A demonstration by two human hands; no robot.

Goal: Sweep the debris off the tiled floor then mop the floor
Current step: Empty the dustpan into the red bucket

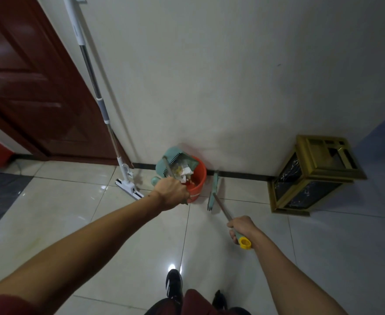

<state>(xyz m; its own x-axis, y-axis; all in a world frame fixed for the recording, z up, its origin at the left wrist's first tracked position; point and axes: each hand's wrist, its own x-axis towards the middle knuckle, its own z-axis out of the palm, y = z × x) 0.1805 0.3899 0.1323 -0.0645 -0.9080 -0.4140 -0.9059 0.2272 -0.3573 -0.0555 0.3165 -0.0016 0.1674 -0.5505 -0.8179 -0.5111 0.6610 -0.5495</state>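
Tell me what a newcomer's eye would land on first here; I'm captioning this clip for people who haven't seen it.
First, the teal dustpan tipped over the orange bucket by the wall, scraps sliding in, its handle gripped by the left hand. Next, the right hand holding the broom, whose head rests on the floor beside the bucket. Then the white mop leaning on the wall near the red door, and the gold bin at right.

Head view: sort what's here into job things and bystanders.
Job: dustpan tipped over orange bucket, gripped by left hand; broom gripped by right hand; mop leaning on wall.
Bystanders: gold cabinet; red door.
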